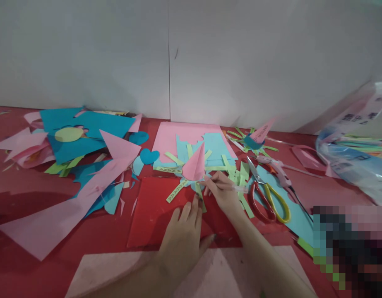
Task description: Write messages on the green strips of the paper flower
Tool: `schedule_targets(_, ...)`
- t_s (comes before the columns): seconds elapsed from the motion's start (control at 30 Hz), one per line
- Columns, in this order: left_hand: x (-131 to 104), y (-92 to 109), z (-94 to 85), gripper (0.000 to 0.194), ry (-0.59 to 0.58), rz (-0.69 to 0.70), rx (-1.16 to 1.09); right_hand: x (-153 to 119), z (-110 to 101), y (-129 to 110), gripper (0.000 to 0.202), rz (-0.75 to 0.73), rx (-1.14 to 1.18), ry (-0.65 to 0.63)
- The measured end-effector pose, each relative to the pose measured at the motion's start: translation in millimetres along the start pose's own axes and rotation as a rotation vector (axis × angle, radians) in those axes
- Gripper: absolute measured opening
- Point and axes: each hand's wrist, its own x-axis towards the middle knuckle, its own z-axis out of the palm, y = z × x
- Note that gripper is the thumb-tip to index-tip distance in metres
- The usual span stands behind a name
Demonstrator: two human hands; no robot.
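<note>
A pink paper cone (194, 163) stands on a light blue paper piece with pale green strips (177, 191) fanning out around it. Dark marks run along some of these strips. My right hand (222, 191) is closed around a pen (237, 188), its tip at a strip just below the cone. My left hand (185, 221) lies open and flat, fingertips touching the lower end of that strip and thumb spread to the right. Beneath them is a bright red sheet (147, 215).
Scissors (268, 194) and a pink glue gun (279, 171) lie right. Behind them stands another cone piece (255, 138). Left are blue sheets (110, 124), pink offcuts (60, 219) and a blue heart (149, 156). A plastic bag (349, 161) sits far right; a wall (116, 54) rises behind.
</note>
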Motion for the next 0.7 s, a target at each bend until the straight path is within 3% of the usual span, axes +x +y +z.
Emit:
schedule_targets(0.33,0.1,-0.3,0.5,0.056,0.005,0.003,0.01,-1.2,-1.5,7.5,0.028,-0.035,-0.07,-0.02)
schedule_targets(0.7,-0.5,-0.4,1.4,0.056,0.005,0.004,0.014,-1.4,-1.6,0.5,0.031,-0.018,0.012,0.025)
